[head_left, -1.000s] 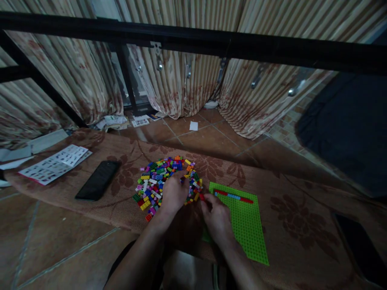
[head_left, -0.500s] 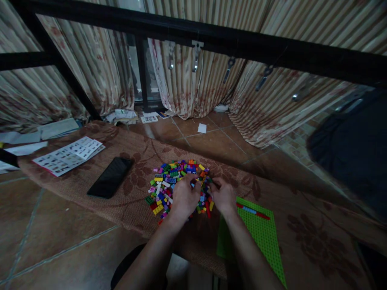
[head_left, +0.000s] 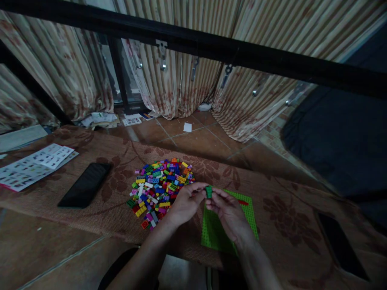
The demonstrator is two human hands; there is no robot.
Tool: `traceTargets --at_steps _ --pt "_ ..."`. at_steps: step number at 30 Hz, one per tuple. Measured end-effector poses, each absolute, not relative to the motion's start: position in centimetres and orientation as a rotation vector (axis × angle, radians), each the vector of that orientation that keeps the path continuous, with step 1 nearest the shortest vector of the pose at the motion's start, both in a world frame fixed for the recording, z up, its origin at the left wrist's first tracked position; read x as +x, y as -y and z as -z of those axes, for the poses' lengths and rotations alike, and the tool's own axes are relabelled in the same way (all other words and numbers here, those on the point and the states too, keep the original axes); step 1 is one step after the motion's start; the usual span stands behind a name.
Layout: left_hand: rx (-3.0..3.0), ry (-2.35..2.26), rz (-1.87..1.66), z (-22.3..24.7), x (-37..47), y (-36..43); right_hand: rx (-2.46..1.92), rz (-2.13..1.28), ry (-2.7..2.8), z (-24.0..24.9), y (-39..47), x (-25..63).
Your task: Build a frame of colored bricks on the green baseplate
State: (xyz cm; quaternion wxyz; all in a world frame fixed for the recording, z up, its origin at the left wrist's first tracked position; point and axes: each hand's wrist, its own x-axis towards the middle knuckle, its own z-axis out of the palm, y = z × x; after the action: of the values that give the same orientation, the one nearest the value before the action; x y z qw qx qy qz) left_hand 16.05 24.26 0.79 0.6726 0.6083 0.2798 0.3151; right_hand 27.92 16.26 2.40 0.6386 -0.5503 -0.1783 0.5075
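Note:
Between the fingertips of both hands is a small dark green toy brick (head_left: 209, 192). My left hand (head_left: 186, 202) pinches it from the left, and my right hand (head_left: 225, 209) grips its right side. Both hands are raised over the left part of a bright green studded baseplate (head_left: 216, 235). Part of a red brick (head_left: 243, 202) shows on the plate beyond my right hand; the rest of that row is hidden. Left of my left hand lies a heap of many-coloured toy bricks (head_left: 160, 185).
A dark phone (head_left: 84, 185) and a printed leaflet (head_left: 39, 165) lie on the left of the brown patterned cloth (head_left: 121, 217). Another dark phone-like slab (head_left: 341, 245) lies at the right. Behind are a dark rail (head_left: 193, 36), striped curtains (head_left: 181, 84) and a tiled floor.
Both hands have moved from the brick heap to the right, over the baseplate, and now hold a green brick up between them. The view has swung right, bringing the right-hand dark slab into sight.

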Motion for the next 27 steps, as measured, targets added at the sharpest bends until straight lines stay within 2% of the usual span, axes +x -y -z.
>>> traceTargets --at_steps 12,27 --pt "1.338 -0.765 -0.617 0.5 18.9 -22.6 -1.509 -0.901 0.638 0.1 -13.7 30.6" --pt "1.509 -1.031 -0.510 2.2 19.4 -21.0 -2.167 -0.274 1.292 2.0 -10.2 35.0"
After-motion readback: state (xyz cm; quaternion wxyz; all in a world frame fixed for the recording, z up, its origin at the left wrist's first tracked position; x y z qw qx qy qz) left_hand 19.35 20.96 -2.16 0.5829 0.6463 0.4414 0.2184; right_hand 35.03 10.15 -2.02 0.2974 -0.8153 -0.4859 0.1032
